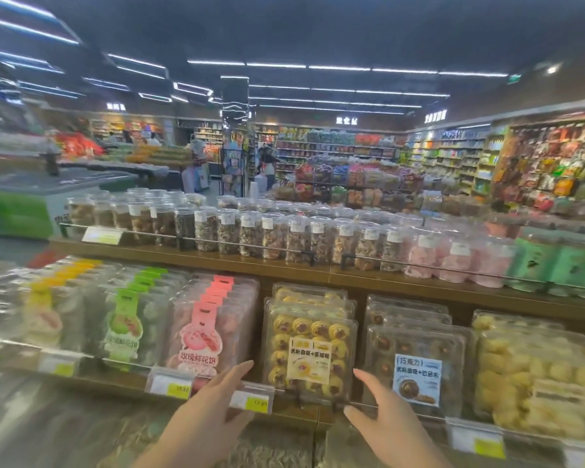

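Observation:
I stand at a shop shelf of packed pastries. A clear plastic box of yellow jam cookies (309, 352) with a yellow label stands upright at the shelf front, with more such boxes behind it. My left hand (213, 400) is open, its fingers stretched toward the box's lower left side, just short of it. My right hand (379, 410) is open too, fingers spread by the box's lower right corner. Neither hand holds anything.
Pink-labelled pastry packs (203, 332) stand left of the box, chocolate cookie boxes (416, 363) right. A metal rail with price tags (250, 400) runs along the shelf front. Clear jars (250, 234) line the upper shelf. Aisles, racks and distant people lie beyond.

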{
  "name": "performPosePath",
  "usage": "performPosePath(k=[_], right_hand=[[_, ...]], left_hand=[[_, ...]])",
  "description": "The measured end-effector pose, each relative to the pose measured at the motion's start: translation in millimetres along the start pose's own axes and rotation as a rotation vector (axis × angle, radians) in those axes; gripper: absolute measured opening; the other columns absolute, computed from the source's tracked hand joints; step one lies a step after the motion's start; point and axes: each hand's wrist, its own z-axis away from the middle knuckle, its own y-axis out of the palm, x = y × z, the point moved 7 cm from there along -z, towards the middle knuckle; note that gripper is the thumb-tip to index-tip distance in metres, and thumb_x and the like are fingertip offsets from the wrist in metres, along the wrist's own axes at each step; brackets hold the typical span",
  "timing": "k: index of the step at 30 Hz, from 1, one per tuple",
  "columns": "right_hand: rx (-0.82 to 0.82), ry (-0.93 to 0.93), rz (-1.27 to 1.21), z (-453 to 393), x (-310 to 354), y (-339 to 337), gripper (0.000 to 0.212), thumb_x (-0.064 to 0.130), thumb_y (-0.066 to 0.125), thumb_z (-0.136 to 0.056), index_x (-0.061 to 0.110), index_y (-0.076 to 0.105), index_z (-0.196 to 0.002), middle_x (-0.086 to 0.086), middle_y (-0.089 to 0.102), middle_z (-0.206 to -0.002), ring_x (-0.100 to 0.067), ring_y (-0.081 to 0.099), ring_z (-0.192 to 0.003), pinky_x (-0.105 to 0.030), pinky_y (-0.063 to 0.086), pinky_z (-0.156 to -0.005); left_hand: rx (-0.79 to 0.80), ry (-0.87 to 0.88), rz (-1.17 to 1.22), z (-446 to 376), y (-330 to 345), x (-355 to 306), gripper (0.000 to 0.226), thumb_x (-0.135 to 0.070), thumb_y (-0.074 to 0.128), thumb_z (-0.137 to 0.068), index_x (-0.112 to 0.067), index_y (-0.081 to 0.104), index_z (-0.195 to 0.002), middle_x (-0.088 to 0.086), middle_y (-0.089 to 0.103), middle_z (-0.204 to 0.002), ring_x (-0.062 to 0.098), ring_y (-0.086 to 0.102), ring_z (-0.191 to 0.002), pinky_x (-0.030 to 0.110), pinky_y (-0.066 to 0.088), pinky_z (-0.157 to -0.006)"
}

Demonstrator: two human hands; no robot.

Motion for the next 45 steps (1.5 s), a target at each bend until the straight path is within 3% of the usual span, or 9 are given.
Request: performPosePath(k=[7,12,21,24,29,32,35,39,45], right_hand=[[-0.075,0.002,0.23,18,20,3,0.069,0.054,0.051,-0.098,0.042,0.019,-0.158,0.014,0.024,-0.165,-0.012,0.025,-0.151,-0.037,0.03,-0.121],[-0.098,0.068,0.31,26,32,5,0.069,0.055,0.05,-0.098,0.042,0.02,-0.158,0.013,0.02,-0.166,-0.012,0.021,-0.153,-0.037,0.028,-0.12],[-0.082,0.123,0.369,32,30,5,0.069,0.057,0.049,-0.098,0.042,0.02,-0.158,0.012,0.019,-0.167,-0.014,0.02,-0.153,-0.039,0.03,-0.119],[-0.064,0.138,0.37,23,23,-2,0.071,0.059,0.05,-0.097,0.042,0.019,-0.159,0.012,0.018,-0.167,-0.015,0.021,-0.153,-0.042,0.03,-0.119],[-0.026,0.099,0.321,-11,25,-5,0.076,0.062,0.052,-0.095,0.039,0.019,-0.159,0.007,0.021,-0.167,-0.019,0.022,-0.153,-0.042,0.026,-0.122],[-0.004,0.09,0.249,-40,25,-4,0.087,0.077,0.043,-0.087,0.038,0.014,-0.16,0.006,0.019,-0.167,-0.02,0.022,-0.152,-0.043,0.026,-0.122],[-0.039,0.052,0.156,-79,29,-8,0.082,0.057,0.055,-0.095,0.039,0.009,-0.16,0.008,0.015,-0.167,-0.02,0.02,-0.153,-0.043,0.023,-0.122],[-0.031,0.081,0.044,-139,29,-16,0.094,0.058,0.063,-0.089,0.044,0.002,-0.159,0.004,-0.003,-0.17,-0.025,0.005,-0.156,-0.048,0.017,-0.123],[0.115,0.185,0.0,-222,14,-11,0.135,0.064,0.081,-0.069,0.038,-0.018,-0.157,-0.002,-0.032,-0.163,-0.029,-0.021,-0.153,-0.054,0.007,-0.123]], left_hand=[[0.054,0.066,-0.227,11,-38,19,0.068,-0.048,0.055,-0.096,-0.05,0.02,-0.154,-0.022,0.045,-0.142,0.007,0.05,-0.128,0.027,0.041,-0.081],[0.137,0.085,-0.322,6,-56,40,0.062,-0.049,0.052,-0.097,-0.047,0.024,-0.153,-0.017,0.04,-0.151,0.013,0.045,-0.136,0.031,0.04,-0.084],[0.196,0.093,-0.405,-3,-51,42,0.059,-0.054,0.049,-0.094,-0.043,0.033,-0.149,-0.014,0.049,-0.142,0.019,0.05,-0.129,0.035,0.045,-0.085],[0.2,0.106,-0.398,-7,-40,34,0.056,-0.057,0.05,-0.094,-0.043,0.037,-0.147,-0.016,0.049,-0.138,0.016,0.05,-0.127,0.033,0.04,-0.08],[0.229,0.091,-0.322,-41,-21,20,0.065,-0.061,0.054,-0.092,-0.047,0.031,-0.152,-0.015,0.038,-0.156,0.013,0.047,-0.138,0.036,0.044,-0.106],[0.244,0.08,-0.31,-74,-8,14,0.069,-0.062,0.056,-0.089,-0.047,0.032,-0.152,-0.009,0.035,-0.157,0.016,0.048,-0.138,0.035,0.045,-0.108],[0.215,0.081,-0.269,-115,0,10,0.076,-0.06,0.06,-0.084,-0.045,0.031,-0.152,-0.006,0.035,-0.151,0.02,0.047,-0.137,0.036,0.046,-0.107],[0.206,0.047,-0.189,-180,8,9,0.098,-0.065,0.067,-0.073,-0.044,0.019,-0.156,0.0,0.027,-0.154,0.026,0.046,-0.136,0.04,0.047,-0.107],[0.291,-0.064,-0.148,-252,31,15,0.142,-0.077,0.081,-0.057,-0.038,-0.007,-0.161,0.007,-0.007,-0.168,0.035,0.026,-0.152,0.045,0.039,-0.115]])
